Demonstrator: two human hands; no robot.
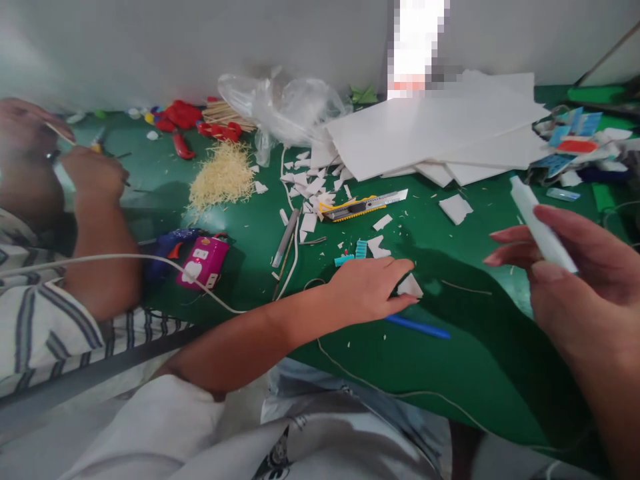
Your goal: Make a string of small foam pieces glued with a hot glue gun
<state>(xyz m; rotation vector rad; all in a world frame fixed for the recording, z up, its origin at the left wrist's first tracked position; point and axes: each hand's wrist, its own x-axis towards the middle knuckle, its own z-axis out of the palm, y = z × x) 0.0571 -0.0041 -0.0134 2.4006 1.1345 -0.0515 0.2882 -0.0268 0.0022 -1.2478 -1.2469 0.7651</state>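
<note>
My left hand (pixel 367 287) is low over the green table, with its thumb and fingertips closed around a small white foam piece (pixel 411 287). A blue pen-like stick (pixel 420 327) lies just below those fingers. Raised at the right, my right hand (pixel 575 267) grips a narrow white foam strip (pixel 543 223) between thumb and fingers, tilted with its upper end to the left. Beyond my left hand lies a yellow and grey utility knife (pixel 367 205) with its blade out. Small teal blocks (pixel 361 249) and a torn foam scrap (pixel 379 247) are near my left wrist.
White foam sheets (pixel 435 127) are stacked at the back, beside foam scraps (pixel 310 190) and a clear plastic bag (pixel 300 107). A pink power socket (pixel 204 262) with a white cable stands left, near shredded straw (pixel 223 177). A co-worker's hands (pixel 95 170) hold a thin stick.
</note>
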